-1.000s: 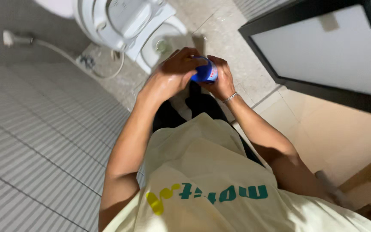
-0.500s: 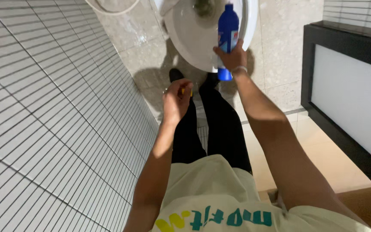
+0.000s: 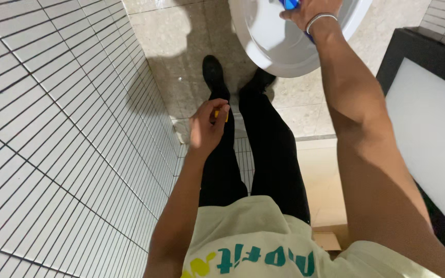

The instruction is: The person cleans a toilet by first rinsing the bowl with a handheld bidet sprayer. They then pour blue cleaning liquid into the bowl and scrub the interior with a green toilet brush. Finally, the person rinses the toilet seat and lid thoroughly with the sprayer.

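Head view: right hand (image 3: 310,13) at the top edge, fingers wrapped around a blue bottle (image 3: 289,4), mostly cut off by the frame, held over the white toilet bowl (image 3: 274,46). Silver bracelet (image 3: 319,20) on that wrist. Left hand (image 3: 207,128) lower, beside the black-clad legs (image 3: 263,154), fingers curled closed around a small yellow object (image 3: 216,114), likely a cap. White tiled wall (image 3: 52,128) on the left, stone floor (image 3: 181,51) below.

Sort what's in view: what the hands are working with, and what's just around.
In use:
right hand holding a blue bottle over the white toilet bowl
left hand pinching a small yellow cap

Just around:
tiled wall
stone floor
dark-framed panel
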